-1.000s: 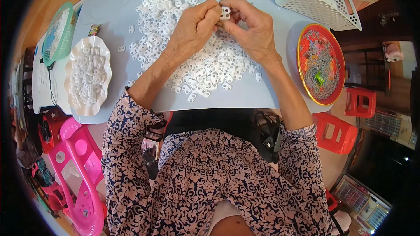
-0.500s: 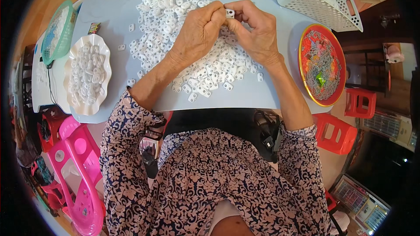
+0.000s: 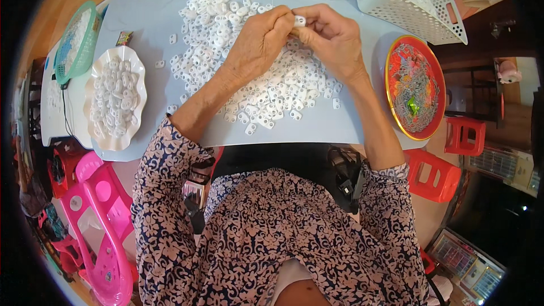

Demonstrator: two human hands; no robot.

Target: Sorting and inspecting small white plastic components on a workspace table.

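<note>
Both of my hands meet above a large heap of small white two-holed plastic pieces (image 3: 266,90) on the pale blue table. Between thumb and fingers, my right hand (image 3: 334,34) pinches one white two-holed plastic piece (image 3: 299,21), its holes facing up. Close against it, my left hand (image 3: 263,37) is curled shut; whatever its fingers grip is hidden. A scalloped white dish (image 3: 141,82) to the left holds more white pieces, rounded in shape. At the right stands a red bowl with a gold rim (image 3: 440,90), filled with small grey screws and a green scrap.
A green basket (image 3: 85,59) is at the far left, a white perforated basket (image 3: 391,20) at the back right. Beside the dish lies a small wrapper (image 3: 124,38). Red stools (image 3: 433,175) and a pink plastic chair (image 3: 105,238) flank the table on the floor.
The white piece at my right fingertips has turned a little, now showing its holes more fully. My hands stay together over the heap; the whole view has shifted slightly.
</note>
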